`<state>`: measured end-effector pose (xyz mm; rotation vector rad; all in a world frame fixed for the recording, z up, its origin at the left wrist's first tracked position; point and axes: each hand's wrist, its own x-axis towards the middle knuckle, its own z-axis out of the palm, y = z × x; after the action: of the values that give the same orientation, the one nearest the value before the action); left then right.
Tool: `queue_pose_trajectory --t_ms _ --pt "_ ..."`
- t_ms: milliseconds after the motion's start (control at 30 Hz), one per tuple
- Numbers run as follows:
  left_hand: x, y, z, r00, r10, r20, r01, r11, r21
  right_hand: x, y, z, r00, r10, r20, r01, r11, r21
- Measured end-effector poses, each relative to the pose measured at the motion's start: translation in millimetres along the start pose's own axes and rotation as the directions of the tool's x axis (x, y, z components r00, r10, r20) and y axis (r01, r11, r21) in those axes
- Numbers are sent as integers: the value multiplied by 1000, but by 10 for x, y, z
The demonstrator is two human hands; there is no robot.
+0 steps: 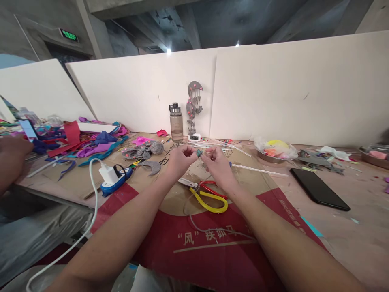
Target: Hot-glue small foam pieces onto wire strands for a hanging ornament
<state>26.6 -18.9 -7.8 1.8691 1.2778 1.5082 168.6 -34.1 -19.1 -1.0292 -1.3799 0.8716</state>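
Observation:
My left hand (181, 161) pinches a small teal bead-like piece (198, 153) between thumb and fingertips. Close beside it, the fingers of my right hand (219, 163) are also pinched together; what they hold is too small to make out. Below the hands lie yellow-handled scissors (212, 202) and a red-handled tool (214, 190), partly overlapping on the cardboard. A thin grey cord (209, 229) trails over the cardboard from under the scissors towards my right forearm. Left of my left hand are a grey felt crescent (152, 167) and a ball of grey yarn (157, 147).
Printed cardboard (170, 247) covers the table. A bottle (176, 123), a hanging crescent ornament (194, 105) and a small clock (194, 137) stand behind. A power strip (117, 182) is left, a black phone (319, 188) right. Another person's arm (12, 158) shows beside coloured fabric strips (100, 142).

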Motion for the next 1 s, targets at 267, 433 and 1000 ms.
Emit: queue_pose_trajectory --t_ms 267,433,1000 --pt "-3 12 8 994 -62 88 68 995 -67 -33 -143 -57 991 -125 -35 109 945 -309" --pt "-8 38 7 992 -82 99 90 993 -81 -20 -121 -66 987 -159 -27 139 925 -354" --pt "61 -22 -127 825 -231 516 476 777 -412 90 -9 -192 994 85 64 -74 985 -159"
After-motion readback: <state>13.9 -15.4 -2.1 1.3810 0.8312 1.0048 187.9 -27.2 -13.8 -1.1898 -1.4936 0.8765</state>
